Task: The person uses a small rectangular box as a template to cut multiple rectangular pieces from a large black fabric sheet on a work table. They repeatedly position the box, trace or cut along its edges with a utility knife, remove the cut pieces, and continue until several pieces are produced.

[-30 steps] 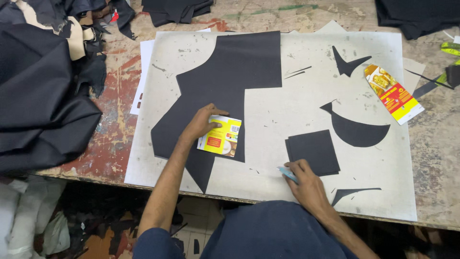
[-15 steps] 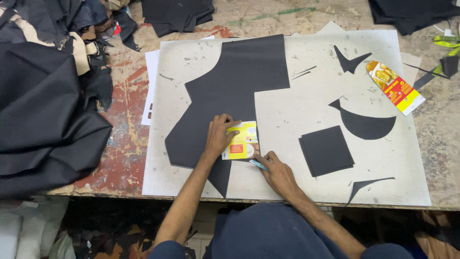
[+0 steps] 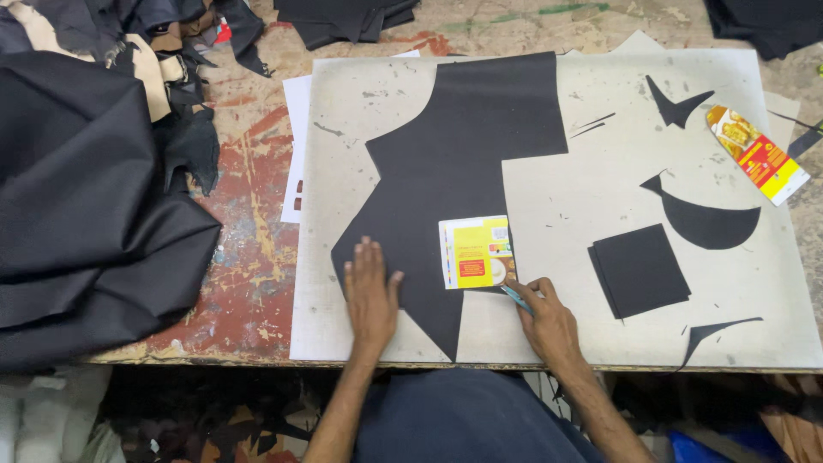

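A large black sheet piece (image 3: 463, 163) lies on a pale cutting board (image 3: 566, 197). A small yellow and white card template (image 3: 476, 251) rests on its lower right part. My left hand (image 3: 370, 293) lies flat with spread fingers on the black sheet, to the left of the card and apart from it. My right hand (image 3: 549, 319) grips a thin light-blue cutting tool (image 3: 517, 298) whose tip sits at the card's lower right corner.
A black cut square (image 3: 640, 270), a crescent offcut (image 3: 707, 219) and small black scraps lie on the board's right half. A red and yellow packet (image 3: 757, 153) sits at the right edge. Dark material is heaped at the left (image 3: 86, 197). The worn table's front edge (image 3: 223, 351) runs below.
My left hand has come off the card and now lies flat on the black sheet to its left. My right hand with the tool stays at the card's lower right corner.
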